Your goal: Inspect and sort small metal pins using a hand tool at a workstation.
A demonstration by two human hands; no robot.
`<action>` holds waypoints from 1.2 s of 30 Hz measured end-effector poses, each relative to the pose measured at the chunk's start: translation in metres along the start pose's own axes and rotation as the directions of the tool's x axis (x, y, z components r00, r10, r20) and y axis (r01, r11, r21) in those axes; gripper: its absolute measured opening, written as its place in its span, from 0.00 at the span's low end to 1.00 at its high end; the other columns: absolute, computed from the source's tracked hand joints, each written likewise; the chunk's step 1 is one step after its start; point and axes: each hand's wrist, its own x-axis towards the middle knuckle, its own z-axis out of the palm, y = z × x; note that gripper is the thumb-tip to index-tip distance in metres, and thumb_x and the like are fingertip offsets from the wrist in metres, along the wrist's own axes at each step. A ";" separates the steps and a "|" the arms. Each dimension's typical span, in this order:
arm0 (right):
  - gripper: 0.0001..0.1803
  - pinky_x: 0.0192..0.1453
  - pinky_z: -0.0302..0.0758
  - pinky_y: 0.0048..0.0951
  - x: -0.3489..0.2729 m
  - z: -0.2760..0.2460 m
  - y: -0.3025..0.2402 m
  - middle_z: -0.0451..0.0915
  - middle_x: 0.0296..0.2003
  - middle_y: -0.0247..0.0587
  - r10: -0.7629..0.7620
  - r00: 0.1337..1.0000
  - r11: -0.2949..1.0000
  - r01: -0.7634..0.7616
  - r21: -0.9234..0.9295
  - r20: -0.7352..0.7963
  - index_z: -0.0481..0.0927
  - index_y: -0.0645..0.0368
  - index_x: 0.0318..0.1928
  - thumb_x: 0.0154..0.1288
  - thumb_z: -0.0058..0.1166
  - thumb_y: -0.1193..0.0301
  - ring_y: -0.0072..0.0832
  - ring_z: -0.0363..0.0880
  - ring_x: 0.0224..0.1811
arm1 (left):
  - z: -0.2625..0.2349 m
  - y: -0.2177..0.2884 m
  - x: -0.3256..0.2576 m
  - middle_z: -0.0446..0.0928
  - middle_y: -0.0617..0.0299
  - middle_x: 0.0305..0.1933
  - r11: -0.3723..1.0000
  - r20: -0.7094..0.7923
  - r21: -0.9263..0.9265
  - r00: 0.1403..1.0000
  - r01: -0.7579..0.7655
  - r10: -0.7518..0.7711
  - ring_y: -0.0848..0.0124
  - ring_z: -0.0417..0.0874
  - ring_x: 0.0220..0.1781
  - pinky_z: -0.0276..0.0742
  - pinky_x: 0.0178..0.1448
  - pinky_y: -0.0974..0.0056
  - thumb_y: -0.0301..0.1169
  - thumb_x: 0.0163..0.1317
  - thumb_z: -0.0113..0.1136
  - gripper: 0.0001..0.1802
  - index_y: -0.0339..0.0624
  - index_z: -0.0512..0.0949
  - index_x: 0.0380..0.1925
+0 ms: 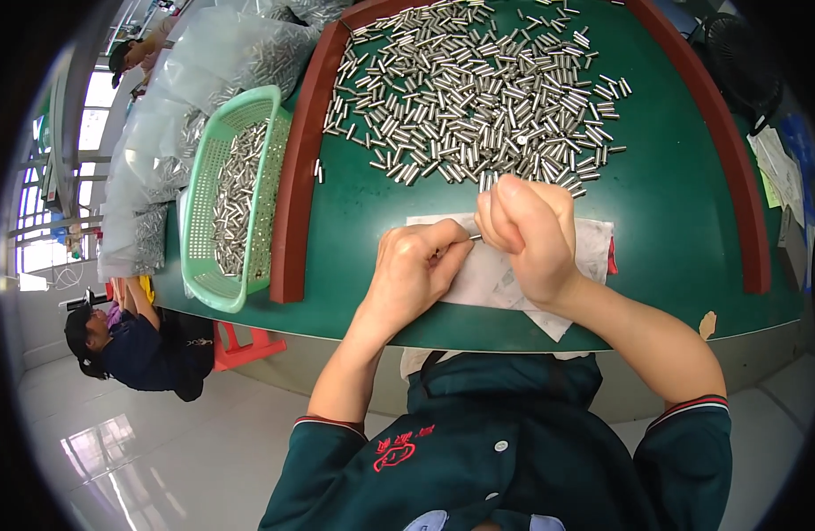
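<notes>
A heap of small shiny metal pins (pixel 478 97) is spread over the far part of the green table. Close to me, my left hand (pixel 412 265) is closed, thumb and forefinger pinching one metal pin (pixel 476 237), whose end shows at the fingertips. My right hand (pixel 536 234) is curled into a fist beside it, just over a white cloth (pixel 478 288). A few pins show at the far edge of that fist; I cannot tell whether they are in it or behind it. What its fingers hold is hidden.
Red-brown wooden rails (pixel 303 177) border the green table (pixel 673 221). Left of them stands a light green basket (pixel 195 221) of pins, beside clear plastic bags (pixel 182 97) of metal parts. A black fan (pixel 742 66) stands far right. Two other people are off to the left.
</notes>
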 end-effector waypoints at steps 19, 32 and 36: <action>0.23 0.16 0.47 0.20 0.001 -0.014 -0.011 0.54 0.09 0.28 0.078 0.997 0.975 -0.079 0.205 0.014 0.54 0.56 0.10 0.64 0.33 0.67 0.15 0.48 0.11 | -0.015 -0.020 -0.001 0.67 0.63 0.24 0.099 0.252 -0.955 0.943 0.278 -0.216 0.83 0.53 0.19 0.52 0.23 0.78 0.27 0.56 0.53 0.04 0.41 0.69 0.27; 0.24 0.16 0.45 0.20 0.006 -0.013 -0.008 0.53 0.07 0.29 0.079 0.997 0.978 -0.075 0.194 -0.016 0.53 0.55 0.10 0.64 0.32 0.67 0.16 0.46 0.12 | -0.018 -0.025 0.000 0.70 0.60 0.27 -0.007 0.283 -0.956 0.917 0.293 -0.282 0.83 0.57 0.18 0.51 0.21 0.78 0.25 0.58 0.48 0.13 0.35 0.70 0.43; 0.24 0.16 0.45 0.21 0.006 -0.014 -0.009 0.53 0.07 0.29 0.075 0.997 0.981 -0.071 0.180 -0.017 0.53 0.55 0.10 0.64 0.32 0.67 0.16 0.46 0.11 | -0.018 -0.025 0.000 0.70 0.59 0.27 0.008 0.280 -0.956 0.922 0.292 -0.268 0.82 0.58 0.19 0.52 0.21 0.77 0.26 0.58 0.47 0.12 0.35 0.71 0.43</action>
